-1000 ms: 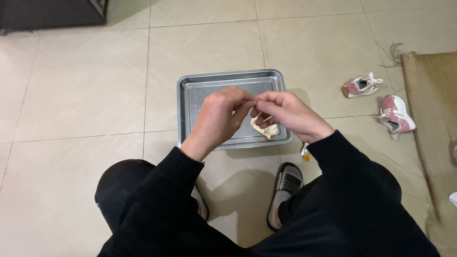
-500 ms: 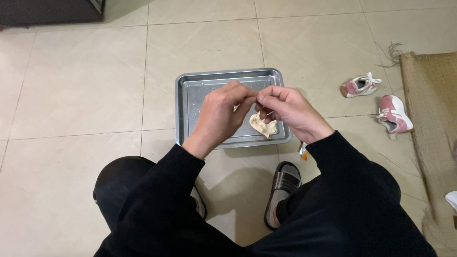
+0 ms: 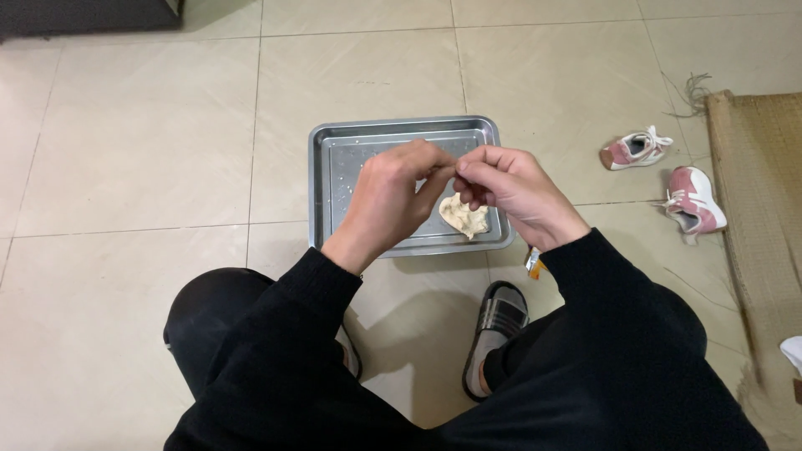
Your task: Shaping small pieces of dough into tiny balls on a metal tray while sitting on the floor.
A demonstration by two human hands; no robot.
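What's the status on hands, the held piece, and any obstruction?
Left hand and right hand pinch pale dough piece above metal tray. Nothing blocking.

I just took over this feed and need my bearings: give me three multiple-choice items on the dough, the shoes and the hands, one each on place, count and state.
1. Where is the lump of dough?
A. on the woven mat
B. over the metal tray
C. on the bare tiles

2. How many small pink shoes lie on the floor?
A. two
B. one
C. four

3. How do the hands stand?
A. flat on the tray
B. resting on the knees
C. fingertips pinched together above the dough

B: the dough shows against the metal tray.
A: one pink shoe and another lie near the woven mat.
C: left hand and right hand meet at the fingertips.
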